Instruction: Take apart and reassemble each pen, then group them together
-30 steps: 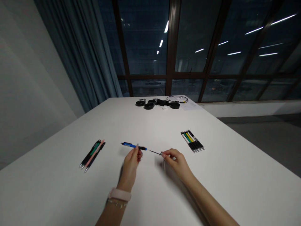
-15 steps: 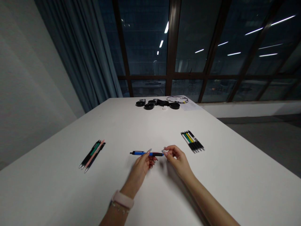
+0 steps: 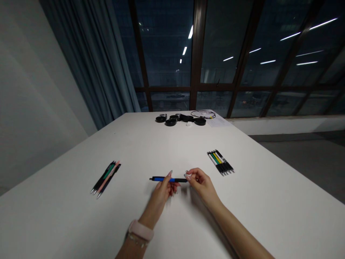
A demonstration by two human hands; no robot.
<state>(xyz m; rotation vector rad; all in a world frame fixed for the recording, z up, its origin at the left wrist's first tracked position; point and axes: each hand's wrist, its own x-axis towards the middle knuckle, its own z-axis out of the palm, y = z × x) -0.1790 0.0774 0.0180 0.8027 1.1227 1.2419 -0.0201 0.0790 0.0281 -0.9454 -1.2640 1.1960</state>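
A blue pen (image 3: 159, 178) with black parts lies level across the fingers of my left hand (image 3: 163, 192), pinched under the thumb near its middle. At the pen's right end, the thumb and fingertips of my right hand (image 3: 201, 183) close around the tip, so the very end is hidden. On the table to the left lies a slanted bunch of pens (image 3: 106, 178), black, green and pink. To the right sits a neat row of pens (image 3: 221, 162) with white, green, yellow and black barrels, side by side.
Black round parts (image 3: 170, 122) and a looped black cable (image 3: 203, 114) lie at the far end of the white table (image 3: 151, 147). A sheet of paper (image 3: 219, 122) is beside them. Windows and a blue curtain (image 3: 107, 64) stand behind.
The pen has turned slightly about its length, its clip no longer showing on top, and sits a little lower. Both hands keep nearly the same place.
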